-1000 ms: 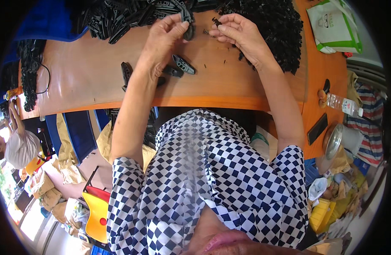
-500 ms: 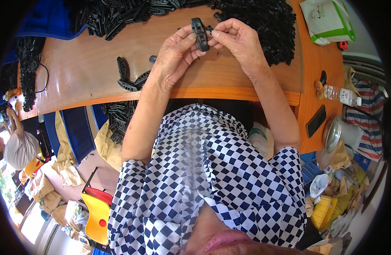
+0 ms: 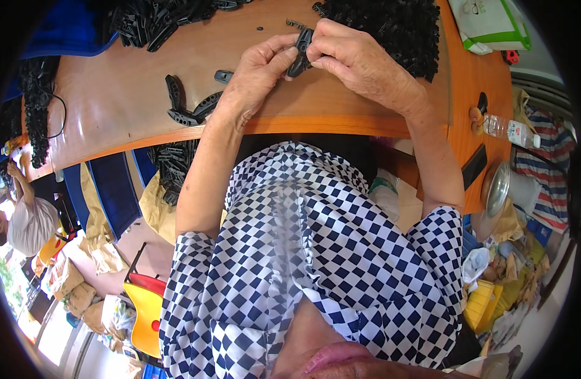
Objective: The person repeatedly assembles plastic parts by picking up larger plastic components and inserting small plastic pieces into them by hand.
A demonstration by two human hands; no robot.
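Above the desk, my left hand [image 3: 260,72] is closed round an elongated black plastic part [image 3: 300,55], thumb along its side, the part tilted. My right hand [image 3: 347,54] is closed against the part's right side, fingers curled and pressed on it. Whatever small piece may lie under those fingertips is hidden. Left of my left forearm, several similar curved black parts [image 3: 188,118] lie loose on the desk, with a smaller black piece [image 3: 224,76] beside them. Just beyond my hands is a small dark strip [image 3: 295,24].
A heap of small black pieces [image 3: 404,38] covers the desk's far right; longer black parts [image 3: 154,25] are piled far left beside a blue bin [image 3: 69,35]. On the right stand a bottle [image 3: 511,131], a dark phone [image 3: 474,165] and a white-green bag [image 3: 489,25]. Another person [image 3: 31,221] sits far left.
My right hand has turned and moved in against the black part; the small black piece between its fingertips no longer shows. The held part now tilts the other way.
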